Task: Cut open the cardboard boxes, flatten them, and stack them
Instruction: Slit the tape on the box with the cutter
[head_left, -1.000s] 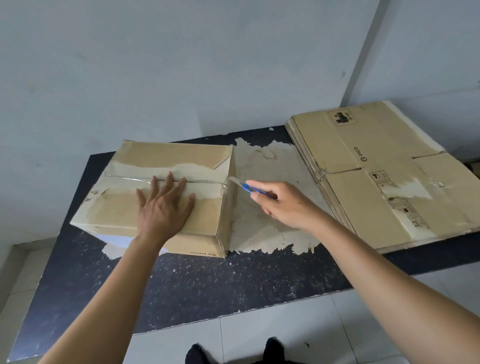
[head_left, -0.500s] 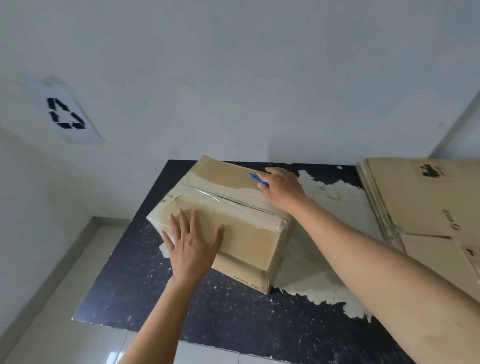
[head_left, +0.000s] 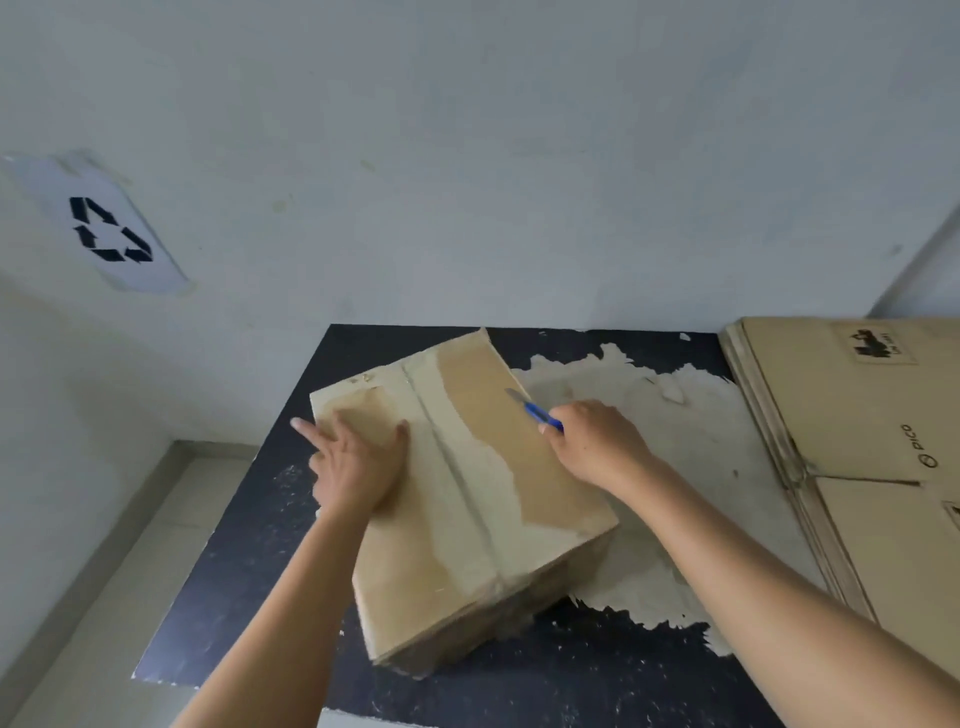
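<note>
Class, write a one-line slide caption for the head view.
Left hand presses a taped brown cardboard box on a black table while the right hand holds a blue-handled knife at its edge.

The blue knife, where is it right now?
In the head view, the blue knife sits right of centre, gripped in the right hand, with its blade at the right edge of the cardboard box top, left of the flattened boxes.

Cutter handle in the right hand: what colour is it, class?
Blue. The cutter shows best in head view.

surface: dark speckled table (head_left: 234, 597) | on it: taped box (head_left: 467, 519), flattened cardboard stack (head_left: 857, 415)
</note>
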